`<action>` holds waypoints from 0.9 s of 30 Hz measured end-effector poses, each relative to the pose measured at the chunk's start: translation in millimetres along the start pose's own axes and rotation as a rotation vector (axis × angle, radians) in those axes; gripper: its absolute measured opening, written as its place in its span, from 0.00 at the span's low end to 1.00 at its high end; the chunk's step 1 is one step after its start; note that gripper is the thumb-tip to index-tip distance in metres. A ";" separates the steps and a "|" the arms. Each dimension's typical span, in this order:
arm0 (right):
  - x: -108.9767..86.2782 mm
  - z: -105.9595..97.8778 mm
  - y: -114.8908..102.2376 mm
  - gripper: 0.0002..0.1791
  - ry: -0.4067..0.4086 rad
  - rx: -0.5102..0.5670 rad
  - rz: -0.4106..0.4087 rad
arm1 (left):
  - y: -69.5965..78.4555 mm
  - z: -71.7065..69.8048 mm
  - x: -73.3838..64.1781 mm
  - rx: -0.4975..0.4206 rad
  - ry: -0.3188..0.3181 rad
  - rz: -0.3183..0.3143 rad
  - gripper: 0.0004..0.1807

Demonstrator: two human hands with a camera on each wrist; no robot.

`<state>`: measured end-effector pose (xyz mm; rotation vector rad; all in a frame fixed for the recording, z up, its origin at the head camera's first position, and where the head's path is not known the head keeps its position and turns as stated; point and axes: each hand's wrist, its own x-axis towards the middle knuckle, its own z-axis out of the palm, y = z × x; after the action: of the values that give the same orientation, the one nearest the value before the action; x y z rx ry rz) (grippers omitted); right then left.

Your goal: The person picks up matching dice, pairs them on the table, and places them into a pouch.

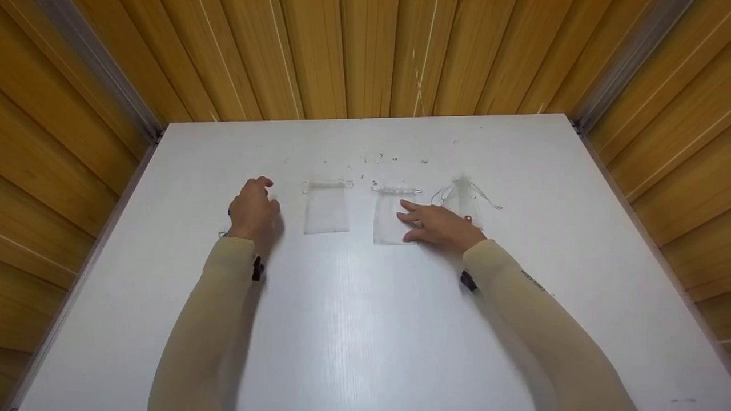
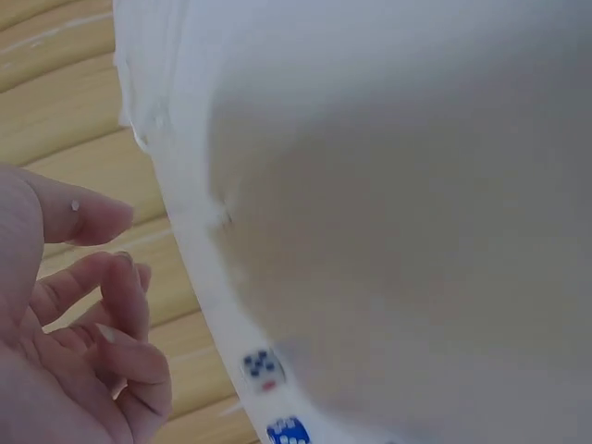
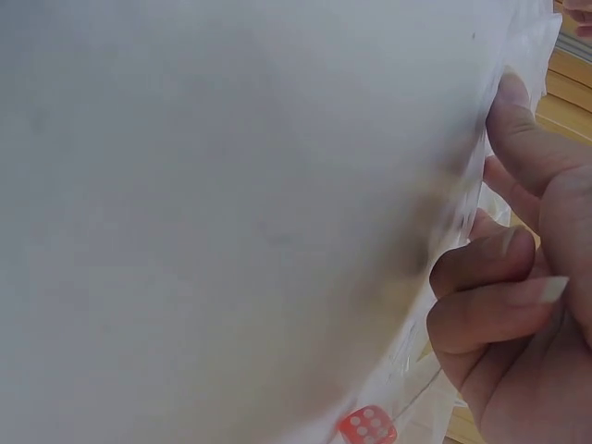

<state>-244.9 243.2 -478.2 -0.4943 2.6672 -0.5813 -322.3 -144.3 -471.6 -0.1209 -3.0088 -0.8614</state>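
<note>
My right hand rests its spread fingers on the middle sheer white drawstring pouch, which lies flat. In the right wrist view, the thumb touches the thin fabric, and two fingers are bent. Behind that hand is another sheer pouch, gathered at its neck with loose cords. A red die lies beside the hand. On the left, my left hand hovers at the table with loosely bent fingers and nothing between them. A white die and a blue die lie near it.
Between the hands a third flat drawstring pouch lies on the white table. Small dark marks or bits dot the surface behind the pouches. Wood-look panel walls enclose the back and both sides.
</note>
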 end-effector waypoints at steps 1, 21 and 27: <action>0.1 -0.1 -0.4 0.36 0.001 0.004 -0.006 | -3.9 -2.3 -0.4 0.005 0.001 -0.004 0.24; 5.1 -2.1 2.0 0.35 -0.032 -0.029 -0.016 | -28.2 -17.7 -8.5 0.163 -0.070 -0.037 0.21; 4.8 -1.6 2.5 0.36 -0.036 -0.020 -0.015 | -31.6 -20.0 -10.9 0.181 -0.109 -0.032 0.20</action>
<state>-250.4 243.9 -479.3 -0.5253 2.6401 -0.5460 -314.2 -182.4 -471.7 -0.1210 -3.1803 -0.5987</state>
